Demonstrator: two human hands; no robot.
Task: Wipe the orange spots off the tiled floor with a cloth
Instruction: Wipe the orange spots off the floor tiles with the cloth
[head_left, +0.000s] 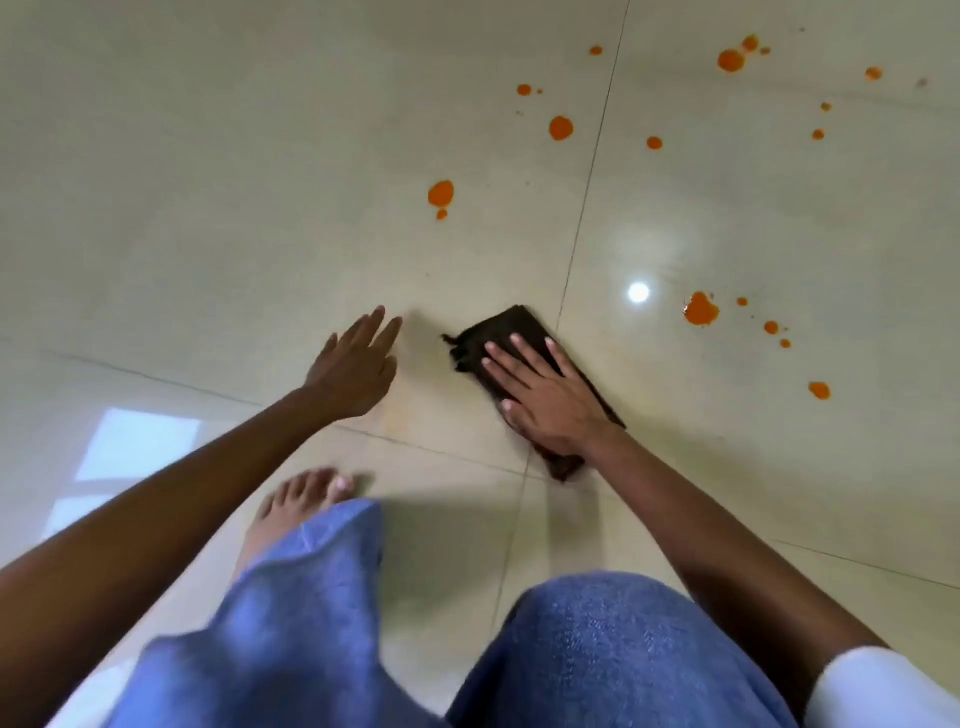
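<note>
The right hand (545, 395) lies flat, palm down, on a dark folded cloth (511, 332), fingers spread and pressing it to the tiled floor (260, 182); its arm runs straight from the lower right. The cloth sits beside a grout line, its far end and near corner showing past the hand. The left hand (356, 364) reaches forward with the fingers straight and close together, holding nothing (whether it touches the floor cannot be told). Orange spots (561, 128) dot the tiles beyond the cloth and to its right, none under it in view. A bare foot (301, 499) and blue-clad knees (597, 649) show below.
</note>
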